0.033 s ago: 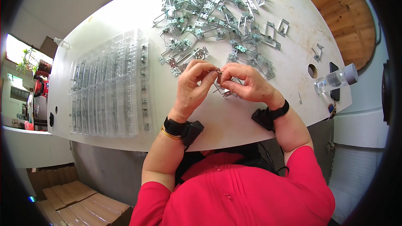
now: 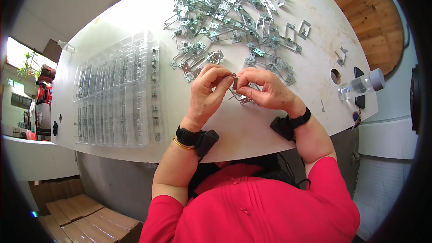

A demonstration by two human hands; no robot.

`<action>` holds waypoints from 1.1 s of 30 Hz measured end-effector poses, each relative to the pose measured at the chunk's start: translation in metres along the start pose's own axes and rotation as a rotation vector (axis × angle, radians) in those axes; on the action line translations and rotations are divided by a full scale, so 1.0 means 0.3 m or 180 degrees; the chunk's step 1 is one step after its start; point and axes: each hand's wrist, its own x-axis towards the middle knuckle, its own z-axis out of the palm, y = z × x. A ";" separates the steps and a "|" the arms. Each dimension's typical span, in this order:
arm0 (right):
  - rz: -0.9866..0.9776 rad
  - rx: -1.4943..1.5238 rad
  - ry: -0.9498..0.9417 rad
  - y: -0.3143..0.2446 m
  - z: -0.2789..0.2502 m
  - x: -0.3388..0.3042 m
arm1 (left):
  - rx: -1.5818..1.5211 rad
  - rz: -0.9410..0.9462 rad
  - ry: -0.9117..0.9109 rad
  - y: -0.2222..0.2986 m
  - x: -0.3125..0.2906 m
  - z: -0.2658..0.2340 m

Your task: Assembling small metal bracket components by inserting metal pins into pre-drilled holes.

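My left hand (image 2: 206, 91) and my right hand (image 2: 266, 91) meet over the white table (image 2: 252, 130), fingertips pinched together on one small metal bracket (image 2: 235, 80). Part of that bracket hangs below my right fingers, just above the tabletop. Both wrists wear black bands with a black box attached. Just beyond my hands spreads a big loose pile of silvery metal brackets (image 2: 229, 15), the nearest ones a finger's length from my knuckles.
A stack of clear plastic trays (image 2: 114, 96) with brackets in their slots lies at the left. At the right edge are a clear plastic bottle (image 2: 361, 85) on its side, a round cable hole (image 2: 335, 76) and a black object (image 2: 358, 100). Cardboard boxes (image 2: 76, 216) sit on the floor.
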 end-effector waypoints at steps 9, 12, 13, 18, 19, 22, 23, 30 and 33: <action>0.0202 0.0190 0.0130 -0.005 0.005 -0.004 | -0.0228 -0.0185 0.0130 0.002 -0.008 -0.003; 0.0257 0.0194 0.0142 -0.006 0.005 -0.004 | -0.0195 -0.0262 0.0146 0.000 -0.007 -0.005; 0.0264 0.0184 0.0159 -0.007 0.006 -0.004 | -0.0217 -0.0323 0.0138 0.001 -0.008 -0.005; 0.0290 0.0210 0.0181 -0.018 0.002 -0.001 | -0.0064 -0.0312 0.0085 -0.004 -0.005 -0.005; 0.0308 0.0215 0.0167 -0.022 0.000 0.000 | -0.0056 -0.0267 0.0087 -0.003 -0.004 -0.002; 0.0478 0.0219 0.0046 -0.031 -0.008 -0.001 | -0.0043 -0.0199 0.0082 -0.001 -0.001 0.006; 0.0462 0.0272 0.0117 -0.030 -0.005 -0.001 | -0.0048 -0.0222 0.0073 -0.012 -0.003 0.002; 0.0002 -0.0109 0.0556 -0.014 -0.004 0.009 | -0.0737 -0.0640 0.0391 0.005 -0.007 -0.007; -0.0105 -0.0150 0.1039 -0.005 -0.017 0.005 | -0.0883 -0.0702 0.0576 0.008 0.002 -0.013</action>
